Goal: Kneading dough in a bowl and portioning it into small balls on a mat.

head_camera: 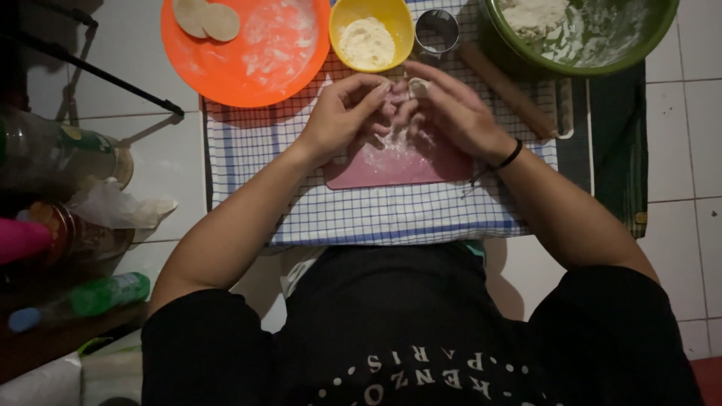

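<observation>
My left hand (pixel 342 113) and my right hand (pixel 451 113) meet above a floured pink board (pixel 376 169), fingers pinched together on a small pale piece of dough (pixel 417 86). The dough is mostly hidden by my fingertips. A black band circles my right wrist. The board lies on a blue-and-white checked cloth (pixel 361 214).
An orange plate (pixel 248 49) with two flat dough rounds (pixel 207 19) sits at the back left. A yellow bowl of flour (pixel 371 34), a metal ring cutter (pixel 436 31), a wooden rolling pin (pixel 508 90) and a green bowl of dough (pixel 579 34) line the back. Bottles and jars (pixel 68 225) crowd the left.
</observation>
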